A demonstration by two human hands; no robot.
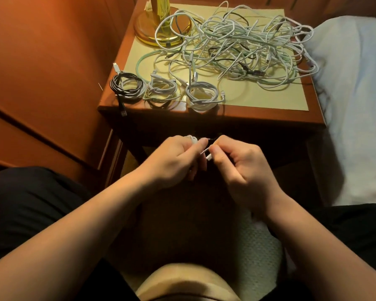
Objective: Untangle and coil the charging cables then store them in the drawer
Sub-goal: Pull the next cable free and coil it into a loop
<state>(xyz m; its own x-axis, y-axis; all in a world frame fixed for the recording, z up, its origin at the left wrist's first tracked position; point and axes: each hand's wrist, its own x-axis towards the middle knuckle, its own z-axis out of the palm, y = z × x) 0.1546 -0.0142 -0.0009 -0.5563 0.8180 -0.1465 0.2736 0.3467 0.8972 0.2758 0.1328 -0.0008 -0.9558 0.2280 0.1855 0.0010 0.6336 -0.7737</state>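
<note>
Head view showed you partway through the coiling step, with your hands working below the front edge of the desk (269,118). Your left hand (174,161) was curled round a small white coil (192,139), most of it hidden inside the grip, so how many turns it held could not be told. Your right hand (241,164) pinched the loose end of that cable between thumb and forefinger, the white plug (208,157) poking out just beside your left fingertips. Both wrists were turned inward, knuckles up, forearms converging from your lap.

On the desk, three finished coils sat along the front edge: a black and white coil (127,85) nearest the left corner, a second coil (162,89) beside it, and a thick white coil (202,96) toward the middle. Behind them, the big tangle of cables (237,44) spread across the back half, reaching the brass lamp base (148,29) at the back left corner.

By my reading, the next move called for tucking or wrapping that plug end so the coil would not spring loose, then setting it down beside the other coils. Most of the untangling remained undone, and no open drawer was in sight.
</note>
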